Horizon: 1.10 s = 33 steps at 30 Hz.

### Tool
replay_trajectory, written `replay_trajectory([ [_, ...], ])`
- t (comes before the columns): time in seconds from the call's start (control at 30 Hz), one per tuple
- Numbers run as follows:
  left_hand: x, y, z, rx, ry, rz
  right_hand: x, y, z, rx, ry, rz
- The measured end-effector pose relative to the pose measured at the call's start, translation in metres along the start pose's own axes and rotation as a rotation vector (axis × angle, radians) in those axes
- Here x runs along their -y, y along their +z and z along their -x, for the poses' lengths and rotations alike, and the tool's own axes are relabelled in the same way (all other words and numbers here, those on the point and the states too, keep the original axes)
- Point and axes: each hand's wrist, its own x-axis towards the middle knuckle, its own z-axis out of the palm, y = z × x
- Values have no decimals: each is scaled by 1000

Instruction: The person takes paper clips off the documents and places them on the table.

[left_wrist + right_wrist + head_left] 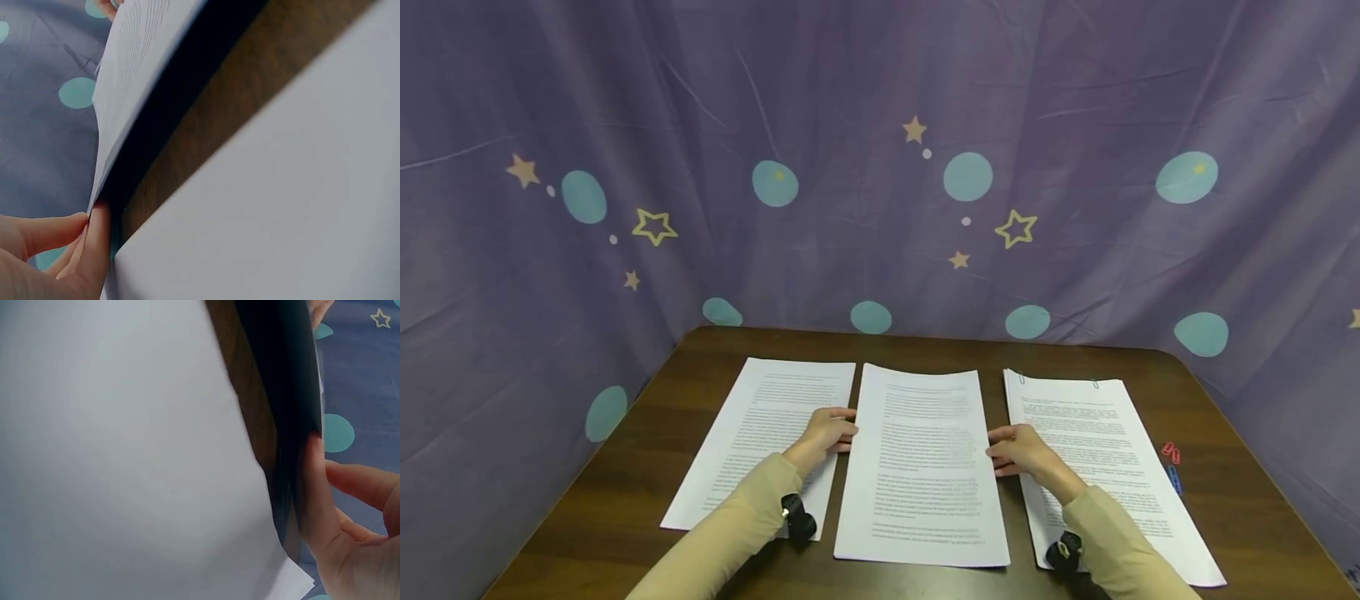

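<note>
A printed paper stack (925, 467) is held between both hands in the middle, slightly raised off the table as the wrist views show. On its left edge the left hand (826, 435) pinches the sheets, thumb above and fingers beneath; the left wrist view shows this hand (59, 256) at the lower left. My right hand (1030, 457) pinches the opposite edge the same way, and in the right wrist view this hand (350, 519) has its fingers under the paper.
Printed paper (775, 425) lies under the left forearm. Another stack (1097, 450) at the right has green clips (1095, 384) on its top edge. Red clips (1172, 452) and blue clips (1174, 479) lie beside it. A patterned curtain (865, 250) hangs behind the brown table (1000, 583).
</note>
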Motion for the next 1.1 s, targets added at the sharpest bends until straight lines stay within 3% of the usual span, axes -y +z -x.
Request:
replay_trajectory([
  [0.03,13,-3,-13,18,63,21,0,-1,1,6,-1,1],
  [0.13,34,-8,-36,27,180,22,1,-4,6,22,-13,9],
  [0.17,45,-11,-48,45,265,31,2,-5,8,26,-20,16],
  [0.23,44,-12,-48,27,334,0,3,-10,12,50,-57,50],
  [0.27,32,-10,-37,-9,322,-46,4,-12,14,61,-78,73],
  [0.37,4,-3,-8,-40,364,-85,5,-23,19,110,-156,144],
  [0.4,-12,1,9,-60,319,-110,5,-27,20,124,-181,166],
  [0.5,-35,9,36,-9,353,-117,4,-38,23,138,-210,215],
  [0.63,-53,21,58,72,358,-128,1,-51,27,110,-200,261],
  [0.73,-57,31,64,121,345,-114,-2,-62,31,91,-201,268],
  [1.1,-58,61,63,261,335,-74,-12,-103,37,-41,-199,368],
])
